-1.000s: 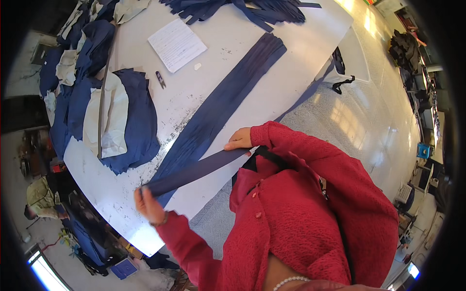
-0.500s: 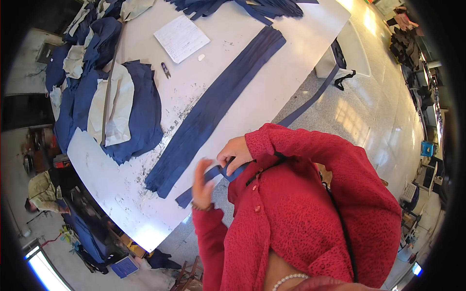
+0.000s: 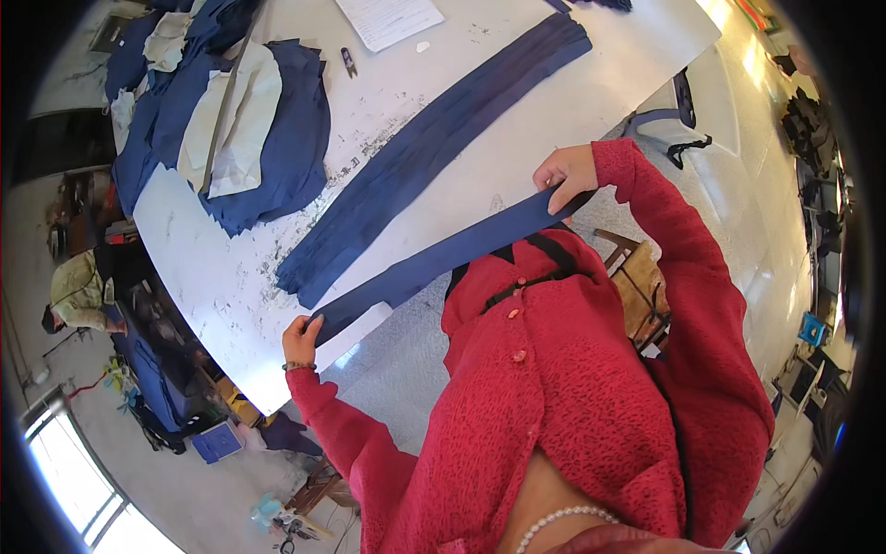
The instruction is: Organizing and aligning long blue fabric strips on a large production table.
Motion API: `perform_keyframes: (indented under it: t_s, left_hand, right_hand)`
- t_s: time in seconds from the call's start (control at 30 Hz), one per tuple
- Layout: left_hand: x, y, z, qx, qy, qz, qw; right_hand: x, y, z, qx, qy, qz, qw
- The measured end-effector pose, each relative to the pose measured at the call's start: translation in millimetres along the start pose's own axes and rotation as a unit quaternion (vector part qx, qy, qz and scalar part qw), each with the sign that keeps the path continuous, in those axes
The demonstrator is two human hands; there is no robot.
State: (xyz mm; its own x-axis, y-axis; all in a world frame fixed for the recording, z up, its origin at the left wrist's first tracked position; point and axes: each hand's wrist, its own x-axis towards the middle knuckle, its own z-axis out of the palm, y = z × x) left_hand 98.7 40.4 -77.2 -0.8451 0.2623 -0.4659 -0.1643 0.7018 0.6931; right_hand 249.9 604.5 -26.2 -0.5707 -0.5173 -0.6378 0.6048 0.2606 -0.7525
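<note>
A long navy fabric strip (image 3: 443, 249) stretches between my hands, along the near edge of the white table. My left hand (image 3: 301, 340) pinches its left end near the table's front corner. Higher up on the right, my right hand (image 3: 567, 178) grips the other end, thumb on top. Beyond the strip lies a long flat stack of navy strips (image 3: 434, 152), set at a slant across the table (image 3: 443, 198). To its left rests a pile of navy cut pieces (image 3: 300, 138) with a pale paper pattern piece (image 3: 249, 129) on top.
Thread snips (image 3: 348, 62) and a written paper sheet (image 3: 392, 18) lie toward the back of the table. A wooden stool (image 3: 640, 294) stands at my right. Another person (image 3: 83, 291) bends over dark cloth at the far left. Beyond the table's right edge is a white bin (image 3: 711, 102).
My hands were close together at the strip near my waist. They have spread apart, left hand to the left, right hand up and right, drawing the strip out straight.
</note>
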Motion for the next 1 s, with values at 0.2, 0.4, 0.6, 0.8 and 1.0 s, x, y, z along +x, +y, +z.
perform_keyframes:
  t_s: [0.2,0.4,0.6,0.8,1.0]
  left_hand:
    - [16.9,-34.0,29.4,0.428,-0.027,-0.061,0.901]
    - [1.4,196.0,216.2,-0.097,-0.082,0.306,0.943]
    - [-14.0,254.8,269.3,-0.176,-0.165,0.331,0.912]
    - [-9.0,253.8,295.1,-0.187,-0.213,0.222,0.933]
    - [-6.9,265.7,314.5,-0.086,-0.207,0.192,0.956]
  right_hand:
    - [-3.0,-14.3,-12.1,0.037,-0.02,-0.02,0.999]
    - [6.8,-20.9,-6.9,0.018,-0.068,-0.042,0.997]
    - [-4.6,-18.0,-14.8,0.048,-0.076,-0.036,0.995]
    - [-6.4,-0.3,-33.5,-0.007,-0.079,-0.038,0.996]
    - [-11.3,1.9,-45.5,-0.18,-0.023,-0.069,0.981]
